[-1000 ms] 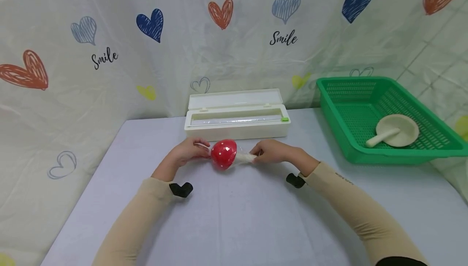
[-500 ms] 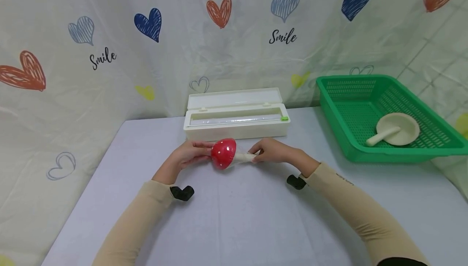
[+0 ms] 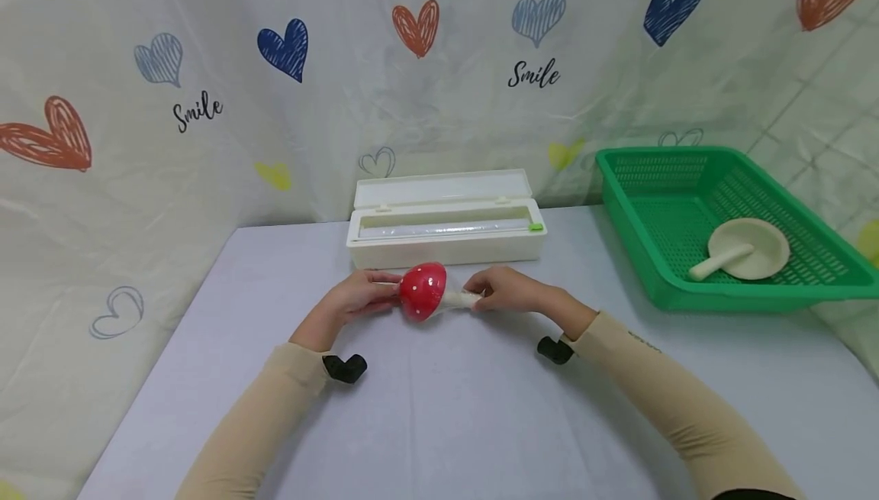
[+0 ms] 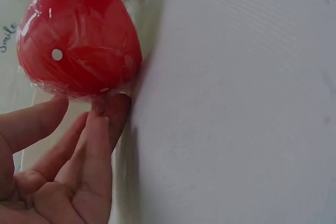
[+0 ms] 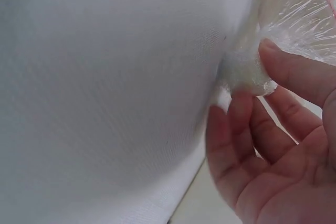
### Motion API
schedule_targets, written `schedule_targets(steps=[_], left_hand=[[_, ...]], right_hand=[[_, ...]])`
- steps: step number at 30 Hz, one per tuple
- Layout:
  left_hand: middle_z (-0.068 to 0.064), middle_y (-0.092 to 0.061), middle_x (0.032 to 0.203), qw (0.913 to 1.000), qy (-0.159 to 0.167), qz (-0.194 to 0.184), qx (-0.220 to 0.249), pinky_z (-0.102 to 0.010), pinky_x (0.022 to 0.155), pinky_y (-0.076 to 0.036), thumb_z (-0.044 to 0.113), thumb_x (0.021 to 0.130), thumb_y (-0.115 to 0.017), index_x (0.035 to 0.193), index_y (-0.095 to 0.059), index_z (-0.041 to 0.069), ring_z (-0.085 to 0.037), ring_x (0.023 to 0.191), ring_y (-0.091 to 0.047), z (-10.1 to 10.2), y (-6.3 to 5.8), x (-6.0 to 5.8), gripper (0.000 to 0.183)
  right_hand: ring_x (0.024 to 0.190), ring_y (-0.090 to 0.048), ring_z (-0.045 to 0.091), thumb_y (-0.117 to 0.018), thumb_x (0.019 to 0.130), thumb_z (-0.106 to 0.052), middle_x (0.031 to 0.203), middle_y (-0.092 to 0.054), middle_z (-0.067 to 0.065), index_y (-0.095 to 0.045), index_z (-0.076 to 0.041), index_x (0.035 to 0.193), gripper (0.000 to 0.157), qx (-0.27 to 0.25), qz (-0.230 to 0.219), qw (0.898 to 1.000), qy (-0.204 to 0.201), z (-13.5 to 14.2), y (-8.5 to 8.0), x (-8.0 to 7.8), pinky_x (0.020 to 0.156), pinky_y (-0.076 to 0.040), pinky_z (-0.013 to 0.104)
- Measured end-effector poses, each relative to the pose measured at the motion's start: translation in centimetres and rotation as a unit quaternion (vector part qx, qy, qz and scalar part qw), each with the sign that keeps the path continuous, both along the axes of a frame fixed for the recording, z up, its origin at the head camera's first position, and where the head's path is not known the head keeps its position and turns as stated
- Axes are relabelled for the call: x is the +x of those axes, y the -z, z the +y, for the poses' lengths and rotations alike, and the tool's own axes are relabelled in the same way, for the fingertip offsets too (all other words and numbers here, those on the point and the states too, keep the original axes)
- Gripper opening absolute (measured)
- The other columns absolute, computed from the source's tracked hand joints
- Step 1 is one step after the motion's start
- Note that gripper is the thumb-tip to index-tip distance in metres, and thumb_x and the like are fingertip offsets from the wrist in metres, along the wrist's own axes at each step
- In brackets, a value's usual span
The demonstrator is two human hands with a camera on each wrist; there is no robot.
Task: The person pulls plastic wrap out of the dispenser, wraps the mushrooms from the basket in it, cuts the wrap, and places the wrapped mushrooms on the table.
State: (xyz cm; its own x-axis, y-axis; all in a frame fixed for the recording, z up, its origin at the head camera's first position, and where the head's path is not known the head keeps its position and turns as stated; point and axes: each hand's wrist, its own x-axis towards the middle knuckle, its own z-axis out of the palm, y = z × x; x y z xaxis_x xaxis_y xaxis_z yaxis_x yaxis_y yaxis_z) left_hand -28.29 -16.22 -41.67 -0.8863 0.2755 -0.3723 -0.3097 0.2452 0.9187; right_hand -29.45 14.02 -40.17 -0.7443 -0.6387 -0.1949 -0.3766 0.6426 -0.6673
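Note:
A toy mushroom (image 3: 423, 293) lies on its side on the table. Its red cap (image 4: 79, 40) has white dots and points left; the pale stem (image 3: 458, 299) points right. Clear film covers it, glossy and wrinkled. My left hand (image 3: 357, 295) touches the top of the cap with its thumb and fingertips, the fingers fairly straight. At the other end, my right hand (image 3: 511, 288) pinches the film-wrapped stem end (image 5: 249, 74) between thumb and curled fingers. Behind the mushroom stands a white cling film dispenser (image 3: 446, 250), its lid raised and a film roll inside.
On the right, a green plastic basket (image 3: 659, 286) holds a cream mushroom-shaped piece (image 3: 750, 250) with a stem. A white cloth covers the table (image 3: 439, 416). Behind it hangs a pale curtain (image 3: 453, 118) printed with hearts and the word Smile.
My left fingers have straightened from a curled pinch at the cap's end and now lie against it. The right hand still pinches the stem end, with its fingers slightly shifted.

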Motion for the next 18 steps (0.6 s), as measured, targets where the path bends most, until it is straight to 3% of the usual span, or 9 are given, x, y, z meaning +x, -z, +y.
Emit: schedule_targets(steps=[5, 12, 18], left_hand=[[-0.013, -0.072, 0.116, 0.9994, 0.029, 0.006, -0.02, -0.033, 0.092, -0.056, 0.011, 0.101, -0.061, 0.14, -0.057, -0.007, -0.021, 0.103, -0.067, -0.17, -0.38, 0.11, 0.043], [-0.017, -0.069, 0.121, 0.9991, 0.005, -0.032, 0.026, -0.032, 0.095, -0.055, 0.017, 0.105, -0.057, 0.137, -0.058, -0.009, -0.022, 0.103, -0.069, -0.2, -0.36, -0.3, 0.04], [-0.011, -0.07, 0.116, 0.9996, 0.013, -0.019, 0.017, -0.031, 0.093, -0.056, 0.02, 0.103, -0.06, 0.13, -0.064, -0.007, -0.019, 0.1, -0.067, -0.27, -0.41, -0.21, 0.038]], right_hand=[[0.089, -0.06, 0.017, -0.075, 0.092, -0.007, 0.1, -0.069, 0.002, -0.069, 0.0, 0.121, 0.031, 0.0, 0.007, 1.0, 0.008, 0.09, -0.03, 0.26, 0.08, -0.055, 0.03], [0.089, -0.064, 0.018, -0.076, 0.091, -0.006, 0.1, -0.07, 0.005, -0.069, 0.003, 0.119, 0.031, -0.014, -0.005, 1.0, 0.016, 0.03, -0.27, 0.39, 0.079, -0.056, 0.03], [0.09, -0.064, 0.019, -0.079, 0.088, -0.007, 0.1, -0.069, 0.006, -0.068, 0.001, 0.117, 0.031, -0.014, -0.014, 1.0, 0.019, -0.21, -0.23, 0.38, 0.078, -0.057, 0.031]])
